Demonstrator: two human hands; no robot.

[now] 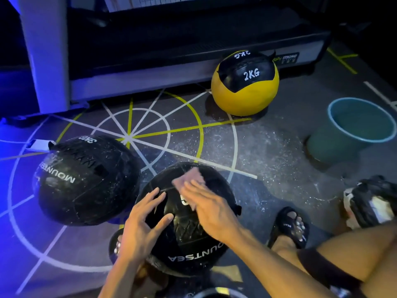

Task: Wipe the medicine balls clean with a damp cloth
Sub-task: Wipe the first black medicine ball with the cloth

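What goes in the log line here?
right hand presses pink cloth | left hand steadies near black ball | teal bucket apart

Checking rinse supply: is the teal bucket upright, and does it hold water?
Upright. The teal bucket stands on its base on the floor, mouth up. Its inside looks flat and greyish, possibly water; cannot tell for sure.

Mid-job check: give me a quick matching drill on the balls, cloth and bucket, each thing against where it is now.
Things:
1. cloth
2. yellow ball
3. bucket
4. 3KG ball

Places:
A. against the machine base at the back
B. far right on the floor
C. under the right hand on the near black ball
D. left of the near black ball

Pairs: 1-C, 2-A, 3-B, 4-D
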